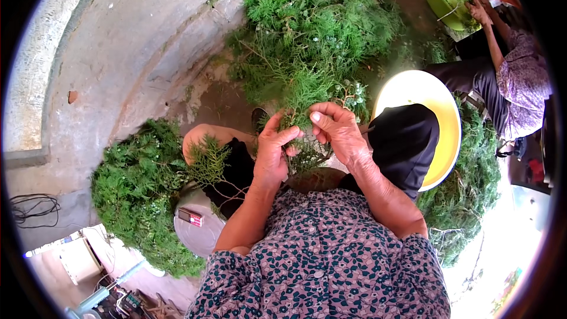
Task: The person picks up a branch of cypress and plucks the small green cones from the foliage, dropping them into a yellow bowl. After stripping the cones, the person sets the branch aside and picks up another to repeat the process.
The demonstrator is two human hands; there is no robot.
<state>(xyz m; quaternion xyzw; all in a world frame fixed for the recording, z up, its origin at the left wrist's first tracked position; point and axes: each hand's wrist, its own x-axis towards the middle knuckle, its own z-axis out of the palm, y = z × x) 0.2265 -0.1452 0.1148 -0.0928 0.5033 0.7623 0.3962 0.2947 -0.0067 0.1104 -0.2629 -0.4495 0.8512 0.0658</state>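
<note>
Both my hands are raised over my lap, close together, around a green conifer sprig [305,88] with scale-like leaves. My left hand [275,148] is closed around the lower part of the sprig. My right hand [339,130] has thumb and forefinger pinched at the sprig's right side. Below the hands more dark green twigs [305,157] hang down. A cut branch [208,161] lies over my left thigh. To the right, partly behind my knee, stands a yellow basin [449,141]. A twig with pale round cones [354,95] shows just beyond my right hand.
A large heap of conifer branches [319,22] lies ahead; others lie left [137,195] and right [478,164]. A round metal lid [199,230] bears a mobile phone [190,217]. At upper right, a person handles twigs over a green basin [438,0]. A concrete wall [115,44] stands left.
</note>
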